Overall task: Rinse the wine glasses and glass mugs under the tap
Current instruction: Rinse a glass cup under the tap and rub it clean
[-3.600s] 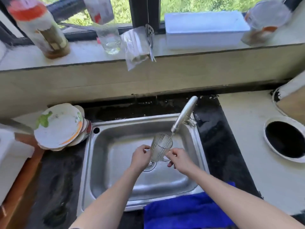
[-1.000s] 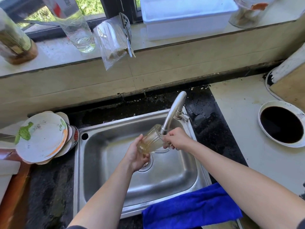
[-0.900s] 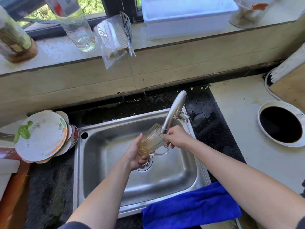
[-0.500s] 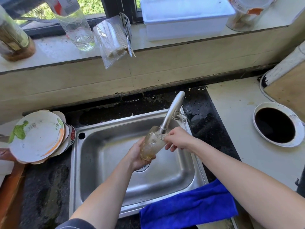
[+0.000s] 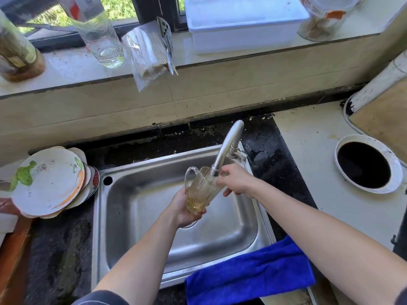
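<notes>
Glass mug point(image 5: 201, 190): over the steel sink point(image 5: 141, 216), tilted, mouth up at the tap spout point(image 5: 226, 148), handle to the far left.
Left hand point(image 5: 185, 208): wrapped around the mug's base from below.
Right hand point(image 5: 235, 180): fingers pinching the mug's rim beside the spout.
Blue cloth point(image 5: 251, 276): draped over the sink's near right edge.
Plates point(image 5: 50, 181): stacked on the surface left of the sink.

The sink point(image 5: 136, 216) sits in the worktop point(image 5: 308, 172), the tap point(image 5: 229, 146) at its back right corner. The mug point(image 5: 201, 190) is held over the sink, its mouth just under the spout, the left hand point(image 5: 184, 211) at its base and the right hand point(image 5: 236, 181) at its rim. Plates point(image 5: 48, 181) are stacked left of the sink. A cloth point(image 5: 248, 276) lies over the sink's front right edge. Behind, on the windowsill point(image 5: 66, 67), stand a glass point(image 5: 103, 40), a bag point(image 5: 147, 53) and a box point(image 5: 242, 25).
</notes>
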{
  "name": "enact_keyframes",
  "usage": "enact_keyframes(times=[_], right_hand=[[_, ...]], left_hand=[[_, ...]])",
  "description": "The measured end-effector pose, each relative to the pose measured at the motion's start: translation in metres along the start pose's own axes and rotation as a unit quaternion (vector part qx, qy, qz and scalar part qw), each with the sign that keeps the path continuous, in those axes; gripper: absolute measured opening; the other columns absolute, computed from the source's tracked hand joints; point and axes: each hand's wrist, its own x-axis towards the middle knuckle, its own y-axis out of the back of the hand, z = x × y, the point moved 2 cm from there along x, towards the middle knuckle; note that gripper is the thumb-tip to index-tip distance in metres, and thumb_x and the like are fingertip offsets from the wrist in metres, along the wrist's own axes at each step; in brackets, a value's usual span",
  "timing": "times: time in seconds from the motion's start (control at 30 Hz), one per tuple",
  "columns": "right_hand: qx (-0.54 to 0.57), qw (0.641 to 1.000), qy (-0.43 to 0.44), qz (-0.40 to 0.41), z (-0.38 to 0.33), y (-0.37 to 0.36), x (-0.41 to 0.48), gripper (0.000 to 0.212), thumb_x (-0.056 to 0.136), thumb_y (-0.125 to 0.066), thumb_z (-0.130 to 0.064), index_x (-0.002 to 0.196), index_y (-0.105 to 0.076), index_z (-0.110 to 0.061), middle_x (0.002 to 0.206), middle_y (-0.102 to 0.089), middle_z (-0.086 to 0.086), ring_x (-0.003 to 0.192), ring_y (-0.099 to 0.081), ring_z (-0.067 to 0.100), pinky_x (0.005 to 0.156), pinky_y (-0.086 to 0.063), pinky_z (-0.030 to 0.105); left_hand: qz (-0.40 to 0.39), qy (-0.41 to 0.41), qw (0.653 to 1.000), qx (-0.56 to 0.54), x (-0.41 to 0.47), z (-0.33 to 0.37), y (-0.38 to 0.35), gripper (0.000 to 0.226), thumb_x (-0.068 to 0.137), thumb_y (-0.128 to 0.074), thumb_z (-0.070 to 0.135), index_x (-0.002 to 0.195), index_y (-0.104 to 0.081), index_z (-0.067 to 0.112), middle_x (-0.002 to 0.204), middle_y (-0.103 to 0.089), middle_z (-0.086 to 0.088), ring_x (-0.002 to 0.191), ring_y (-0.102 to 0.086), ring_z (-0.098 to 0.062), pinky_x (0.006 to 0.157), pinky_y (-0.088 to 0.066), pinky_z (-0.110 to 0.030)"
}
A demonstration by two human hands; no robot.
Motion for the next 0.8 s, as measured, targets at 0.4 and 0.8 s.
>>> enact_keyframes(times=[0.4,0.8], right_hand=[[0.285,0.933,-0.181,-0.121,0.028,-0.016,0.003,0.022,0.097,-0.046,-0.011,0.092,-0.065,-0.001,0.071,-0.071,0.015,0.043,-0.056,0.007,0.034,-0.041,0.012],[0.371,0.892,-0.194,-0.17,0.039,-0.019,-0.002,0.015,0.094,-0.055,-0.013,0.102,-0.062,-0.001,0.076,-0.07,0.012,0.048,-0.061,0.011,0.031,-0.035,0.012]], left_hand=[[0.026,-0.003,0.983,0.182,-0.017,0.03,0.011,0.024,0.096,-0.04,0.015,0.085,-0.061,0.015,0.069,-0.061,-0.007,0.054,-0.061,-0.019,0.044,-0.05,-0.023],[0.046,0.005,0.968,0.245,-0.033,0.032,0.008,0.022,0.092,-0.046,0.022,0.075,-0.059,0.017,0.064,-0.062,-0.004,0.049,-0.053,-0.013,0.042,-0.038,-0.019]])
